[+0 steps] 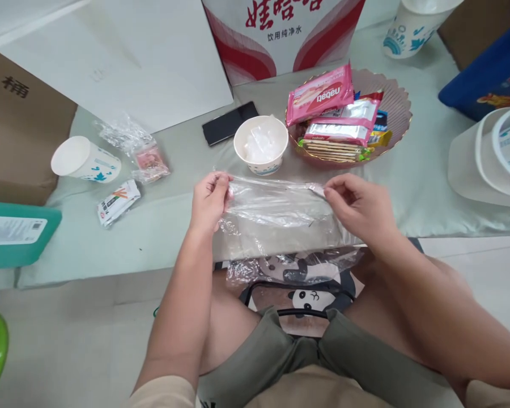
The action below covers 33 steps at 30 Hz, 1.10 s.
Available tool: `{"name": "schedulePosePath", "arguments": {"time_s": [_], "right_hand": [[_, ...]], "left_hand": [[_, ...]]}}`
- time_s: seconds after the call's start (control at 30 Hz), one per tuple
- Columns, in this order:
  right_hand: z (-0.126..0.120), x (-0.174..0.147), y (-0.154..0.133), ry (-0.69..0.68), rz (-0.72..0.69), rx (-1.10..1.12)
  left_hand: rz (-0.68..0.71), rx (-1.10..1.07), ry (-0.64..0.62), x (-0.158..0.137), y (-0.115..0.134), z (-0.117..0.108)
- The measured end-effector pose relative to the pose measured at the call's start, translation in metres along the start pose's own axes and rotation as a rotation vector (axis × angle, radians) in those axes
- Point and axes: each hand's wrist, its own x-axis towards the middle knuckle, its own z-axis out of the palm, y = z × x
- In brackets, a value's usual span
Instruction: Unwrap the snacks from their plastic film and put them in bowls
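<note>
Near a round white paper cup [265, 169], my left hand [209, 203] and right hand [360, 204] pinch crinkled, clear plastic film [276, 218].

A single camera, worn on the person's head, looks forward and steeply down over the near edge of a table covered in pale green cloth [408, 207]. A round white paper cup with blue print [265, 168] lies just above the middle of the view. On the cup's near side, closer to the lens, are the bare left hand [210, 198], the bare right hand [362, 204], a crinkled clear plastic sheet [276, 209] and, lowest, grey-green fabric shorts [255, 351]. Beyond the cup, a white-and-red cardboard carton [284, 59] is cropped at the top; far left of the cup, a brown cardboard box [21, 136], and far right, white plastic bins [463, 153], are cropped too.
</note>
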Motion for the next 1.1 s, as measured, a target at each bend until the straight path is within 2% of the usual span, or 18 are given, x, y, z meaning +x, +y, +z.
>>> {"name": "schedulePosePath", "arguments": {"time_s": [0.1,0.27,0.53,0.63,0.7,0.77,0.87,0.93,1.0,1.1], "right_hand": [[-0.010,0.000,0.005,-0.048,0.034,0.056],[-0.015,-0.001,0.010,-0.262,0.024,0.128],[-0.004,0.006,0.020,0.012,0.200,0.381],[-0.002,0.009,0.025,0.167,0.250,0.428],[-0.002,0.008,0.026,0.186,0.223,0.444],[-0.005,0.004,0.025,0.046,0.092,0.445],[-0.011,-0.004,0.023,-0.297,-0.156,0.464],[-0.013,-0.009,0.020,-0.438,-0.224,0.510],[-0.011,-0.013,0.017,-0.457,-0.195,0.507],[-0.004,-0.014,0.014,-0.296,-0.013,0.380]], "left_hand": [[0.017,0.061,0.014,0.001,-0.001,-0.002],[0.048,0.089,0.122,0.008,-0.005,-0.007],[0.105,0.099,-0.066,0.009,-0.009,-0.012],[0.146,0.087,-0.062,0.008,-0.010,-0.014],[0.147,0.076,-0.037,0.008,-0.010,-0.016],[0.135,0.067,-0.009,0.009,-0.010,-0.016],[0.111,0.066,0.036,0.010,-0.011,-0.016],[0.106,0.066,0.059,0.012,-0.012,-0.016],[0.123,0.061,0.063,0.013,-0.014,-0.018],[0.163,0.068,0.005,0.015,-0.017,-0.021]]}}
